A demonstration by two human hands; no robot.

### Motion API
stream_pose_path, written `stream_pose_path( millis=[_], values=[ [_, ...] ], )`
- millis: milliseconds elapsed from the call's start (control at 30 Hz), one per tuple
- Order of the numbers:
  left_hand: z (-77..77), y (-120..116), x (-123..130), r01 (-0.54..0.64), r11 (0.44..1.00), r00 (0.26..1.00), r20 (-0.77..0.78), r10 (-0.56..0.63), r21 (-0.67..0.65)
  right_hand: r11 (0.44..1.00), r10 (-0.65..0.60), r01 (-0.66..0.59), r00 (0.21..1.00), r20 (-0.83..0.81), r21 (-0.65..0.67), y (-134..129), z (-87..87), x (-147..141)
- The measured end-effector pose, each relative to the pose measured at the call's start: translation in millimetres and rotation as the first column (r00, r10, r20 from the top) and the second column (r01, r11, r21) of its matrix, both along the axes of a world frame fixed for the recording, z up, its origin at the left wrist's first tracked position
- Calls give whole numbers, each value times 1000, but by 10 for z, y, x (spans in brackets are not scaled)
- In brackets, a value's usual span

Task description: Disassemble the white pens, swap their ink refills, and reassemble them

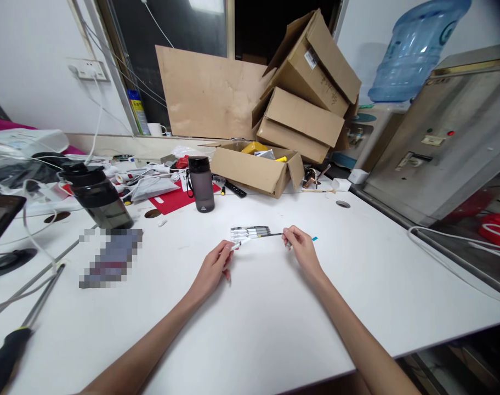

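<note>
In my left hand point(217, 264), closed thumb to finger, is a white pen barrel point(239, 243) that points up and right. My right hand point(300, 249) pinches a thin dark pen refill point(272, 235), whose yellowish end reaches left toward the barrel; whether the two touch, I cannot tell. A small grey piece point(289, 245) shows at the right fingertips, too small to name. Just beyond both hands, several pens point(250, 230) with clear and grey bodies lie side by side on the white table point(266, 318). Right of my right hand is a small blue piece point(314, 238).
A dark bottle point(202, 186) and an opened cardboard box point(250, 167) stand at the back. On the left are another bottle point(97, 197), a blurred flat item point(112, 260), cables and a screwdriver point(11, 351). A remote point(236, 190) lies before the box.
</note>
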State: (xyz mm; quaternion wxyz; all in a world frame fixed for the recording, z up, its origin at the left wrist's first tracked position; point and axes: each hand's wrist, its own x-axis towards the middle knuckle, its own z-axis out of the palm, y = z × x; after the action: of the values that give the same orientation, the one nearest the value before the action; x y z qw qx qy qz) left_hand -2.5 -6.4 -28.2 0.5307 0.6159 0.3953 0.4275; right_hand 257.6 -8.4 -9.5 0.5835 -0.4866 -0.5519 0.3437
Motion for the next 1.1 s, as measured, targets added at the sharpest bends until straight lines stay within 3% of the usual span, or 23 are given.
stream_pose_path(
  millis=[333, 933, 1100],
  values=[
    [65, -5, 6, -56, 997, 998, 15, 57, -44, 995, -103, 102, 994, 41, 7, -23, 36, 14],
    [43, 12, 4, -16, 999, 1000, -3, 16, -45, 996, -90, 90, 994, 61, -4, -26, 35, 0],
    [30, 14, 0, -10, 999, 1000, -11, 10, -36, 999, -38, 41, 992, 119, -20, -51, 17, -22]
  ],
)
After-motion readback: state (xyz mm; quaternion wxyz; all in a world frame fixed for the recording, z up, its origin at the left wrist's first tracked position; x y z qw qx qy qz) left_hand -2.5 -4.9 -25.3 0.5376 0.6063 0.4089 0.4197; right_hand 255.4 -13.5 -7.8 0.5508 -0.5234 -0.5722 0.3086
